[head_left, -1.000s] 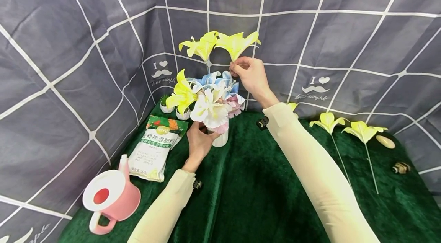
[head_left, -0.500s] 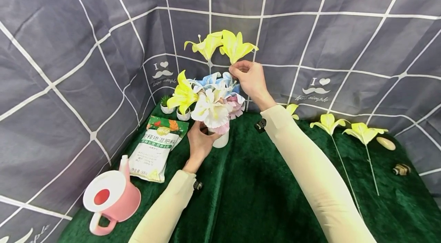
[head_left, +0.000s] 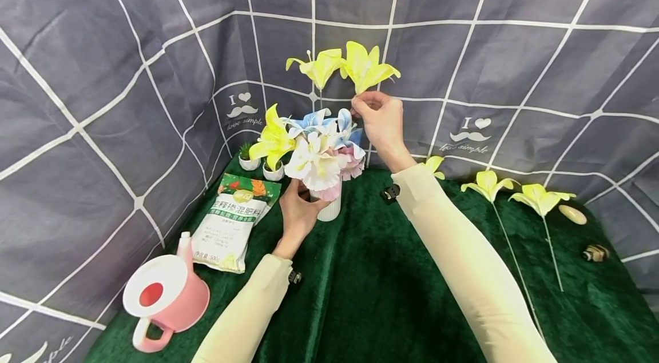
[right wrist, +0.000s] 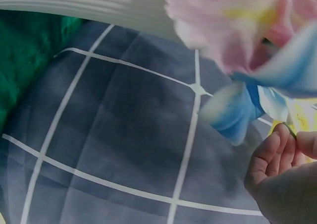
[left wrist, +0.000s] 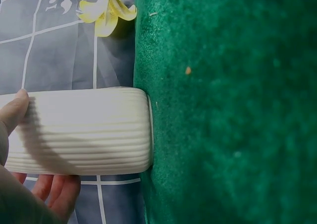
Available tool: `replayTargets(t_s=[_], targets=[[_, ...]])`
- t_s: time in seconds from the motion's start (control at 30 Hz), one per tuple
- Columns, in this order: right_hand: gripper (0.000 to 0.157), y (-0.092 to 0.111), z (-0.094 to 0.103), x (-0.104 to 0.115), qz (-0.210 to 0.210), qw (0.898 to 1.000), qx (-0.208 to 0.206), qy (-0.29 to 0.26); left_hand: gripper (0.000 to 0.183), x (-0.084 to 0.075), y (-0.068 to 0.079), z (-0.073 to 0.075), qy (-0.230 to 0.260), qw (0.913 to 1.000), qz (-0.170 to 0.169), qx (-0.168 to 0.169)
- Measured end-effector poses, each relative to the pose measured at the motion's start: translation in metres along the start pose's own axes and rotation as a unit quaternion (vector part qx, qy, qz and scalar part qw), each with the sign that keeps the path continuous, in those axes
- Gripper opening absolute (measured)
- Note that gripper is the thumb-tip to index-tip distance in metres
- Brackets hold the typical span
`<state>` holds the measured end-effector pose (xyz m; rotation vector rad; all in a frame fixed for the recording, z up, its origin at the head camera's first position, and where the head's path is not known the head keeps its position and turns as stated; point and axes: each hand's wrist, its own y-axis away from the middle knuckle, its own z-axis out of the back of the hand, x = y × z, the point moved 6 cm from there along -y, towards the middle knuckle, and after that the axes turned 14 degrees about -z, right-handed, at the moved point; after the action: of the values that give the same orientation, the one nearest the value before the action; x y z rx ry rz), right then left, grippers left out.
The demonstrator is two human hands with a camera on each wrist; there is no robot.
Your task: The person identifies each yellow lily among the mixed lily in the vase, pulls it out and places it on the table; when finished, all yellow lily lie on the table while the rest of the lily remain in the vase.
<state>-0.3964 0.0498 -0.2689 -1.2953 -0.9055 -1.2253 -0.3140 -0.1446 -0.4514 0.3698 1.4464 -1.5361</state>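
Observation:
My left hand (head_left: 298, 211) grips a white ribbed vase (left wrist: 84, 130), thumb on one side and fingers on the other. The vase stands upright on the green cloth. White, pink and blue flowers (head_left: 316, 160) fill its top, with one yellow lily (head_left: 273, 139) leaning out to the left. Another yellow lily (head_left: 320, 67) rises high at the back. My right hand (head_left: 383, 123) pinches the stem of a yellow lily (head_left: 364, 66) just below its bloom, behind and above the blue flowers. In the right wrist view, thumb and fingertips meet on that stem; its lower end is hidden.
A pink watering can (head_left: 182, 300) and a fertilizer bag (head_left: 226, 226) stand at left, with small potted plants (head_left: 249, 158) behind. Two yellow lilies (head_left: 542, 200) lie at right, near a pale oval stone (head_left: 572, 214) and a striped shell-like object (head_left: 595, 252). Another yellow bloom (head_left: 435, 166) shows behind my right sleeve.
My right hand and its lily have shifted slightly right, and the bloom has turned more upright. The rear yellow lily has also swung right. My left hand keeps its place on the vase.

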Motion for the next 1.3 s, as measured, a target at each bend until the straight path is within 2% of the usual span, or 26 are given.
replayTargets(t_s=[0.23,0.5,0.63,0.97,1.13,1.3], targets=[[0.013,0.003,0.012,0.014,0.026,0.999,-0.009,-0.039,0.069,0.0,0.0,0.0,0.001,1.0,0.003,-0.002],[0.006,0.003,0.017,0.033,0.054,0.997,-0.006,-0.055,0.07,-0.001,0.0,0.001,-0.013,0.9999,0.003,-0.003],[0.005,0.002,0.015,0.04,0.058,0.997,0.003,-0.047,0.07,-0.001,0.0,0.0,-0.014,0.9999,0.002,-0.004],[0.013,-0.003,0.006,0.048,0.034,0.999,0.007,-0.004,0.07,0.0,-0.001,-0.001,-0.017,0.9999,0.002,0.001],[0.013,-0.006,-0.005,0.056,0.049,0.998,0.03,-0.015,0.069,0.0,-0.003,0.0,-0.026,0.9997,-0.002,0.001],[0.003,-0.004,0.002,0.064,0.059,0.996,0.028,-0.056,0.07,0.001,-0.002,0.001,-0.028,0.9996,-0.001,0.004]])
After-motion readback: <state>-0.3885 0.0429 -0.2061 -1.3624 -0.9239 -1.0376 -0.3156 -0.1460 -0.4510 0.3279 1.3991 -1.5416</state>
